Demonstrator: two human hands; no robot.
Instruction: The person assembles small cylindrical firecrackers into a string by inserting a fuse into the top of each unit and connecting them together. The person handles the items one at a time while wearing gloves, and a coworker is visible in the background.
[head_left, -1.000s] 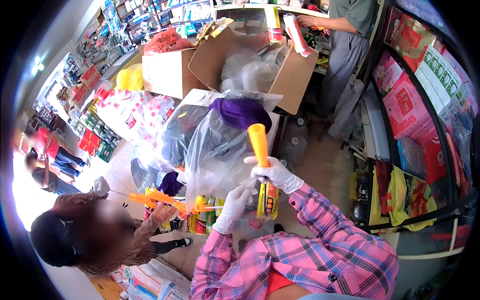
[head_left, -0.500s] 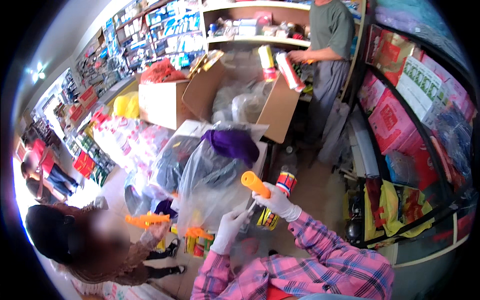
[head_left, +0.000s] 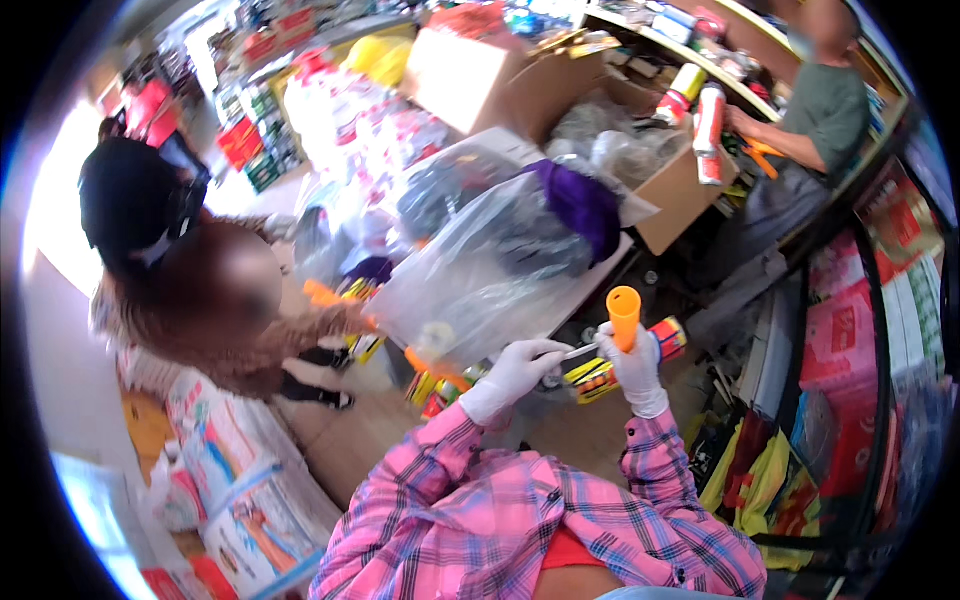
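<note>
White gloves cover both my hands, low in the middle. My right hand (head_left: 634,372) is wrapped round an upright orange plastic tube (head_left: 624,312) with a round open top. My left hand (head_left: 515,378) is closed on a thin pale rod (head_left: 582,351), which reaches across to the right hand; its far end is hidden. Just behind the right hand shows a red, yellow and blue printed cylinder (head_left: 668,338). A yellow cylinder with dark print (head_left: 592,381) lies between the hands, partly covered; whether it joins the orange tube I cannot tell.
Ahead stands a table with a clear plastic bag (head_left: 470,270) and purple cloth (head_left: 585,205). Behind it are an open cardboard box (head_left: 685,200) and a person (head_left: 830,115) holding printed cylinders. Another person (head_left: 190,290) stands left near orange tools. Stacked boxes (head_left: 840,330) line the right.
The view has swung, so the scene sits farther right and tilted. The orange tube now points more upright. My hands still hold the tube and rod.
</note>
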